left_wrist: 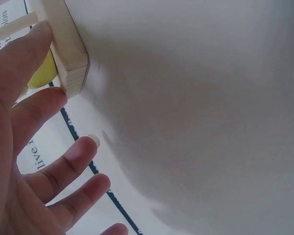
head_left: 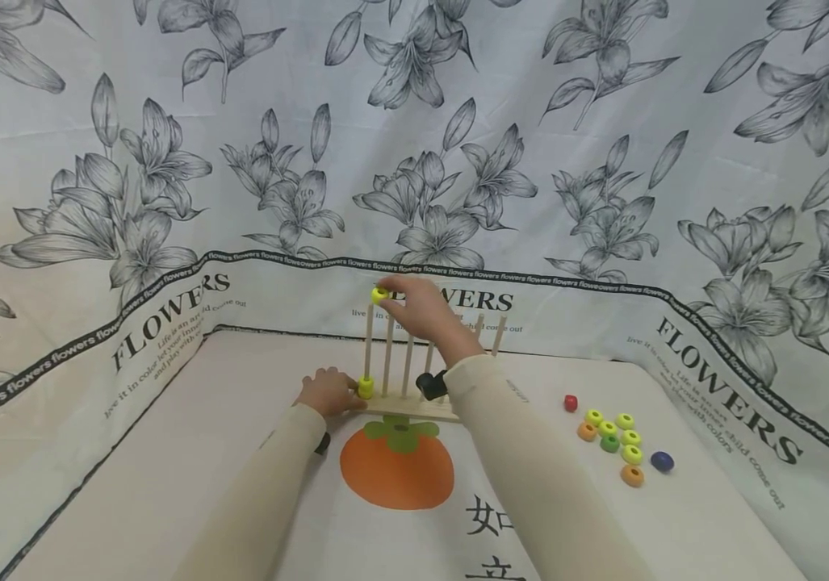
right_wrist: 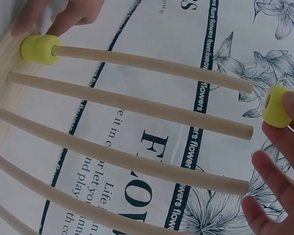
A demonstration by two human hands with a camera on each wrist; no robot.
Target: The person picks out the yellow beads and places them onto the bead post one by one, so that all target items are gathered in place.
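A wooden peg stand with a flat base (head_left: 414,411) and a row of upright pegs is on the table. Two yellow beads (right_wrist: 34,49) are stacked at the foot of its leftmost peg (right_wrist: 152,64). My right hand (head_left: 421,308) pinches another yellow bead (right_wrist: 276,110) between thumb and finger, just off that peg's tip, the bead's hole towards the peg. Low at the stand's left end, my left hand (head_left: 328,391) holds the base between thumb and index finger. Its other fingers (left_wrist: 71,161) spread apart from the wood in the left wrist view.
Loose beads lie on the right of the table: a red bead (head_left: 571,403), several yellow ones (head_left: 625,421), a green bead (head_left: 609,443), two orange ones (head_left: 632,475) and a blue bead (head_left: 663,461). A flower-printed cloth (head_left: 414,218) rises behind the stand.
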